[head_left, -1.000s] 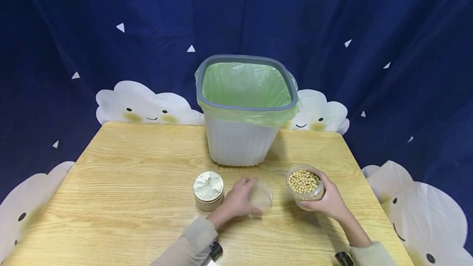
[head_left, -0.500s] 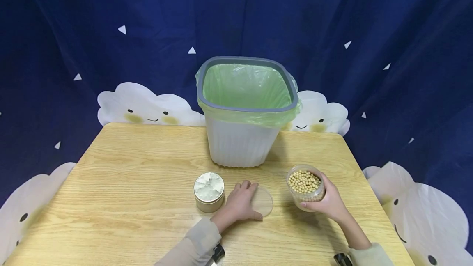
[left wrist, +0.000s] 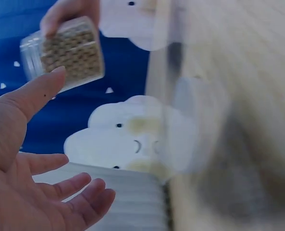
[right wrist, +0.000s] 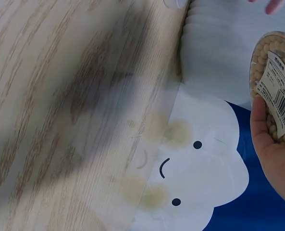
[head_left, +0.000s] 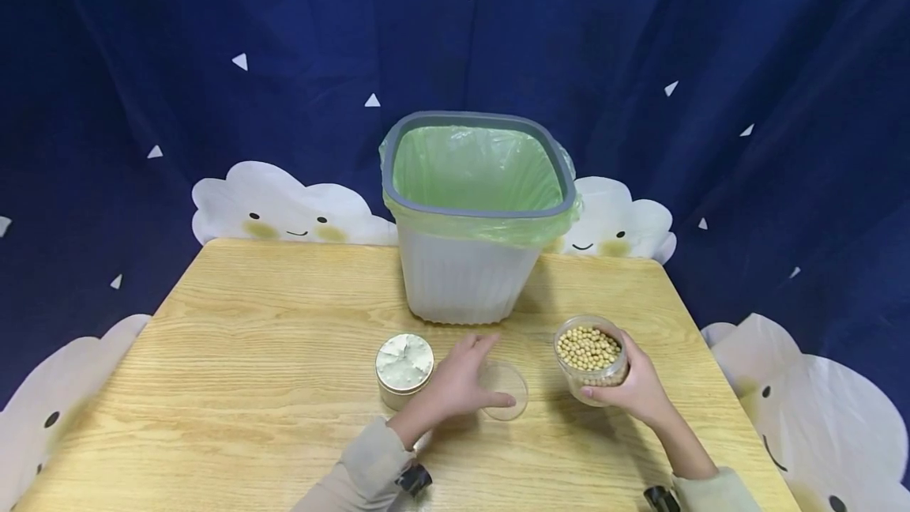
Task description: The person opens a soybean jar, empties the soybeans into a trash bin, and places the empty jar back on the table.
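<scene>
My right hand (head_left: 636, 385) grips a clear plastic jar of soybeans (head_left: 588, 350) from its right side, raised over the table with the mouth uncovered. A label with a barcode (right wrist: 279, 96) shows on the jar in the right wrist view. My left hand (head_left: 458, 382) hovers with spread fingers beside a clear round lid (head_left: 509, 392) that lies flat on the table; nothing is in its grasp. In the left wrist view the fingers (left wrist: 80, 187) are loosely extended. Just left of that hand stands a round metal tin (head_left: 404, 370) with whitish, rough-topped contents.
A white bin (head_left: 465, 275) lined with a green bag (head_left: 476, 160) stands at the back middle of the wooden table (head_left: 270, 370). Behind it hangs a dark blue curtain (head_left: 306, 38) with clouds and triangles.
The left hand has come up off the clear lid, leaving the lid on the table. The right hand and the jar have hardly moved.
</scene>
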{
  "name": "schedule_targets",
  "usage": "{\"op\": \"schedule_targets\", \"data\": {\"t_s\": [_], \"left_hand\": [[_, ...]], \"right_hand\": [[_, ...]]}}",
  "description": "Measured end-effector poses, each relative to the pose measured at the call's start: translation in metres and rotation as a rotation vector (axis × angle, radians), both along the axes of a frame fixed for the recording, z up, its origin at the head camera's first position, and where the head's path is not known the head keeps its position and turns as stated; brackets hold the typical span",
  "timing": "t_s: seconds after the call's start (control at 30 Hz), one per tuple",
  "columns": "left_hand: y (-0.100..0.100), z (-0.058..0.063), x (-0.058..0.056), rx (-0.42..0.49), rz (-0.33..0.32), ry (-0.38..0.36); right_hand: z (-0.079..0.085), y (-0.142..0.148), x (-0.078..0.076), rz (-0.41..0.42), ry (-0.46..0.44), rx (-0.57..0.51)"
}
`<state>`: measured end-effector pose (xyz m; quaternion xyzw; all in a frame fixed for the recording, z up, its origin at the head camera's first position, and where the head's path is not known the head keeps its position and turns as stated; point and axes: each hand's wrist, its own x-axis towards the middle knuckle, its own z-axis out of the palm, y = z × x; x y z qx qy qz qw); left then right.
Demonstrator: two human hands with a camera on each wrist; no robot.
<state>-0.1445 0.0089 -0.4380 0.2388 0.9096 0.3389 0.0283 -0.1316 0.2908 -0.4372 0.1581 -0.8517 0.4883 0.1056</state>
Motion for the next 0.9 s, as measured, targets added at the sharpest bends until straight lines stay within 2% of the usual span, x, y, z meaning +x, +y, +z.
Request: {"op": "schedule_targets", "data": {"t_s": [0.4, 0.63, 0.9], "left_hand": [[-0.019, 0.046, -0.001, 0.177, -0.044, 0.040], [-0.031, 0.070, -0.007, 0.304, -0.087, 0.140], [-0.050, 0.098, -0.017, 0.397, -0.111, 0.246]], "right_hand": [[0.006, 0.001, 0.001, -0.011, -0.007, 0.028], [0.008, 0.006, 0.002, -0.019, -0.028, 0.047], [0.011, 0.006, 0.001, -0.016, 0.011, 0.021]]}}
